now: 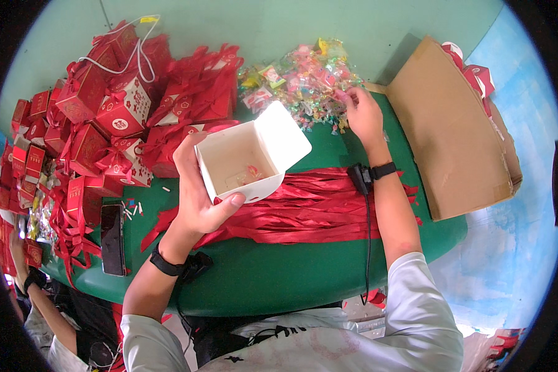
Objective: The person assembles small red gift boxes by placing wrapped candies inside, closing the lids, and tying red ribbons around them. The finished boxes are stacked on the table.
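My left hand (195,195) grips a small open box (232,152), tilted so that its white inside and raised lid flap show. At the bottom of the box lies a wrapped candy (253,172) in clear and reddish film. My right hand (364,115) is at the right side of a heap of wrapped candies (304,77), fingers pinched on a pinkish candy wrapper at the heap's edge. Beneath the box, a bundle of long red ribbons (316,208) stretches across the green table.
Many red gift boxes (84,96) with ribbons are piled on the left, a white cable (144,59) over them. A phone (112,239) lies near small white sticks. A cardboard carton (452,136) stands at right. A co-worker's arm (49,313) reaches in at lower left.
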`<state>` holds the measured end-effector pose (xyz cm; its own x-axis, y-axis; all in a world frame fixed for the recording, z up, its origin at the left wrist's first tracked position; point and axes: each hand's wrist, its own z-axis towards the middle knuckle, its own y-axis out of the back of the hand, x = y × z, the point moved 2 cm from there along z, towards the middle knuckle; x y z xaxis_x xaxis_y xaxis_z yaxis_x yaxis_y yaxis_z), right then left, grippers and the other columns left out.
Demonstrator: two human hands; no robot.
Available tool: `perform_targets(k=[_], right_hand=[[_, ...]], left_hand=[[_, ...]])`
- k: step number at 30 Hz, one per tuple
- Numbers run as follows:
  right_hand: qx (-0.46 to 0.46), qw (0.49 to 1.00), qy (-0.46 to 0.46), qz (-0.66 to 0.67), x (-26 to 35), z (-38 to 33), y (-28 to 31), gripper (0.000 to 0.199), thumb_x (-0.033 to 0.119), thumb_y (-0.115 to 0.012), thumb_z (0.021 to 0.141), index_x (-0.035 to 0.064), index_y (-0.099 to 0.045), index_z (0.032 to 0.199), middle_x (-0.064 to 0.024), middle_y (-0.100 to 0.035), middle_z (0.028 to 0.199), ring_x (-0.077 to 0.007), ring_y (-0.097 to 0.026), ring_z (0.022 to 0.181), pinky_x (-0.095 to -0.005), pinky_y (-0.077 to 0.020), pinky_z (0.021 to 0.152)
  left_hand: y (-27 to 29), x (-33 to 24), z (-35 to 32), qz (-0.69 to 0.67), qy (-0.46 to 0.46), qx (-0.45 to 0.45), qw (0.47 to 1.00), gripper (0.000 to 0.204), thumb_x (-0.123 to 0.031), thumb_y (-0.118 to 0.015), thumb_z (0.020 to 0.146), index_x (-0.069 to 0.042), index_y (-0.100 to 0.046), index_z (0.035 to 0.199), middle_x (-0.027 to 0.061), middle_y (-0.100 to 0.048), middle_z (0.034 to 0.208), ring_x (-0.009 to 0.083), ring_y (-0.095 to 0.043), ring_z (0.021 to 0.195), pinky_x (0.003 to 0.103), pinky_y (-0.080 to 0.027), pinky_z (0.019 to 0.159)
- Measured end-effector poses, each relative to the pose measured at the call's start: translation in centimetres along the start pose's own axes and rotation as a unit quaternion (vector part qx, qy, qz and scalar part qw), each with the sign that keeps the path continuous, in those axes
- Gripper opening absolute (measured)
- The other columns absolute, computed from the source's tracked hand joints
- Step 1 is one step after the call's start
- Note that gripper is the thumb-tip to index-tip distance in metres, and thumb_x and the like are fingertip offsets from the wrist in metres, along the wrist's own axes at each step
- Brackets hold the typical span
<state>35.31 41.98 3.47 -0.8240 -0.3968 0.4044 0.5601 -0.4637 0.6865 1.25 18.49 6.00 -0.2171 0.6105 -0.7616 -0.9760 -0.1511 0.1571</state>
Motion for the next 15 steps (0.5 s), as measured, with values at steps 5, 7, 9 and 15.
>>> perform_targets(k=[5,7,9,15], right_hand=[[-0.07,0.991,-0.096,0.068,-2.4,1.7,-0.5,0.03,0.033,-0.064,0.104,0.006,-0.07,0.114,-0.0207,-0.074,0.104,-0.0374,-0.072,0.094,-0.0473,-0.0542,0.088],[-0.097,0.981,-0.115,0.123,-4.2,2.2,-1.2,0.03,0.032,-0.061,0.105,0.0041,-0.07,0.115,-0.0182,-0.074,0.102,-0.0346,-0.073,0.091,-0.0451,-0.0548,0.086],[-0.101,0.957,-0.16,0.22,-5.6,2.6,-1.2,0.031,0.031,-0.059,0.106,0.0029,-0.069,0.115,-0.0146,-0.074,0.101,-0.0301,-0.072,0.089,-0.0425,-0.055,0.083],[-0.018,0.816,-0.258,0.517,-1.2,2.9,2.1,0.023,0.028,-0.054,0.11,0.0094,-0.063,0.119,-0.0018,-0.071,0.105,-0.0143,-0.066,0.087,-0.0308,-0.0495,0.072]], left_hand=[[0.1,0.4,0.6,0.013,-0.02,0.008,1.0,0.101,-0.048,-0.081,0.084,0.002,-0.022,0.15,0.0222,-0.048,0.135,0.0303,-0.054,0.124,0.047,-0.043,0.108],[0.1,0.4,0.7,0.021,-0.024,0.008,0.999,0.101,-0.048,-0.081,0.084,0.002,-0.023,0.15,0.022,-0.048,0.135,0.0303,-0.054,0.124,0.047,-0.043,0.108],[0.0,0.4,0.7,0.019,-0.026,0.009,0.999,0.101,-0.048,-0.081,0.084,0.001,-0.023,0.15,0.0219,-0.048,0.135,0.0304,-0.055,0.124,0.047,-0.043,0.108],[0.0,0.3,0.4,0.006,-0.008,0.006,1.0,0.101,-0.045,-0.083,0.082,0.002,-0.024,0.15,0.0217,-0.049,0.134,0.0302,-0.055,0.123,0.046,-0.043,0.108]])
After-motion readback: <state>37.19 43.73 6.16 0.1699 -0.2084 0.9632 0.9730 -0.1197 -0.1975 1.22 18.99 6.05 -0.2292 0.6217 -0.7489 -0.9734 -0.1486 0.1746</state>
